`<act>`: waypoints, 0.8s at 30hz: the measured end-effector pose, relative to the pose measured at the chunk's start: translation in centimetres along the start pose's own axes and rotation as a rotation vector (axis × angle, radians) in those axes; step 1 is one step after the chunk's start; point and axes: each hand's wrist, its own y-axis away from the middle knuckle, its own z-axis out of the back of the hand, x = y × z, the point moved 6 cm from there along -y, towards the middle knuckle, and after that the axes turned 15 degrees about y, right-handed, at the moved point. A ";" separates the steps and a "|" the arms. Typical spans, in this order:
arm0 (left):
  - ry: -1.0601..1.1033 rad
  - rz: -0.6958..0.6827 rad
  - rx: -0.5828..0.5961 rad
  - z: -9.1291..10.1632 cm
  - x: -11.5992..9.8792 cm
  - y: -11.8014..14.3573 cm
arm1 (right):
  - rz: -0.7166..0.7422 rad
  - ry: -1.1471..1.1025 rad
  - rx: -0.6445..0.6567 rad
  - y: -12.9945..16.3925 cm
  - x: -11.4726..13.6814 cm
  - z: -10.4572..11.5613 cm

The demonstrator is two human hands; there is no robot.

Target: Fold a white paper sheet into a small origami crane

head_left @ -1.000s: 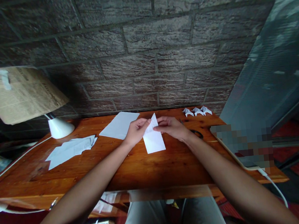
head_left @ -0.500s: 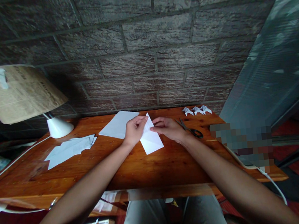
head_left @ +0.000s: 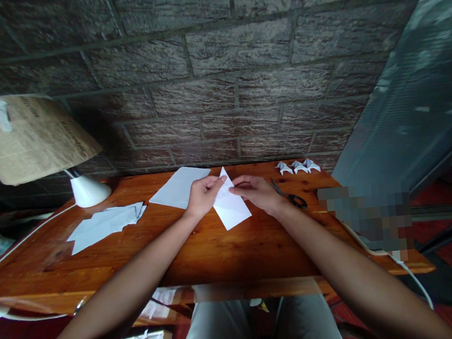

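Left hand (head_left: 204, 197): pinching the folded white paper (head_left: 231, 210) near its upper point.
Right hand (head_left: 259, 194): thumb on the paper's right edge; cannot tell whether the fingers close behind it.
Folded white paper: between both hands, pointed end away, over the worktop (head_left: 219, 261).
Scissors (head_left: 298, 201): beside the right hand.
Origami figures (head_left: 299, 167): three, near the far edge.

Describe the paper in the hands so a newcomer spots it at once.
Start at the stone-block wall, then the brown wooden table below it. Over the table's middle, between left hand and right hand, is the white paper with a pointed top. Unlike the sheets lying to its left, it is hand-held.
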 end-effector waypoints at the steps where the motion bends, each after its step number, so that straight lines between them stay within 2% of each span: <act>1: 0.021 0.022 0.021 -0.1 0.1 0.0 | 0.010 0.006 -0.012 -0.1 0.0 0.1; 7: 0.163 0.170 0.154 -1.1 0.5 0.2 | 0.005 -0.002 -0.119 -0.4 -0.4 1.6; 14: 0.288 0.192 0.021 0.1 0.9 -0.3 | 0.018 0.018 -0.098 -0.4 0.1 1.5; 20: 0.239 0.299 0.139 -0.2 1.5 -0.1 | 0.050 0.035 -0.148 -0.4 0.3 2.2; 24: 0.267 0.259 0.080 0.2 1.3 -0.4 | 0.117 0.075 -0.091 -0.1 1.3 1.9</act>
